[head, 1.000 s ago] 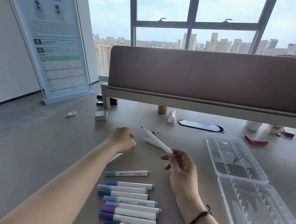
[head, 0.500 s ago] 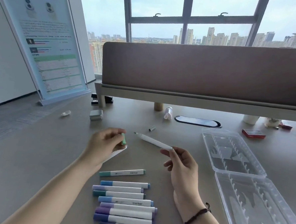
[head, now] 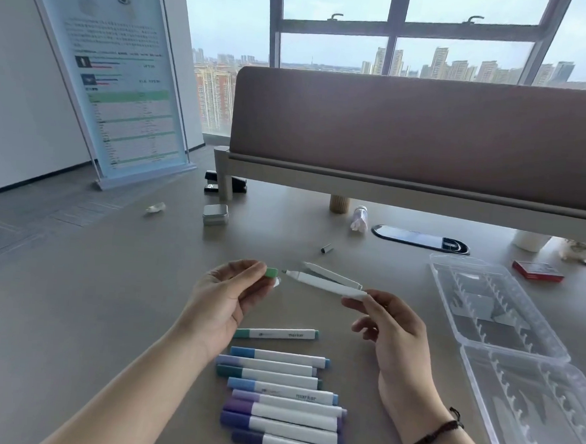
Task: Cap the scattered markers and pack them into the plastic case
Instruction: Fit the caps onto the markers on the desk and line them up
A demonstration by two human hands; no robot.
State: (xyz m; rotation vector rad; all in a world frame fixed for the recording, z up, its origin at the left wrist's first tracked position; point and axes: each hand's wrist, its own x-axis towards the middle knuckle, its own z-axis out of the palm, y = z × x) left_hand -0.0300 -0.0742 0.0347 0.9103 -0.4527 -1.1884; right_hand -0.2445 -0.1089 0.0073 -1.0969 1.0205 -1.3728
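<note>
The word "marker" reads on the barrels of two capped white markers (head: 283,391) lying in a row on the grey table (head: 73,311). The right hand (head: 389,330) pinches the rear end of an uncapped white marker (head: 325,284), whose tip points toward 9 o'clock. The left hand (head: 227,298) pinches a small green cap (head: 271,272) just off that tip, not yet on it; half a second ago cap and tip were farther apart. The clear plastic case (head: 504,334) lies open at 3 o'clock of the hands, empty
</note>
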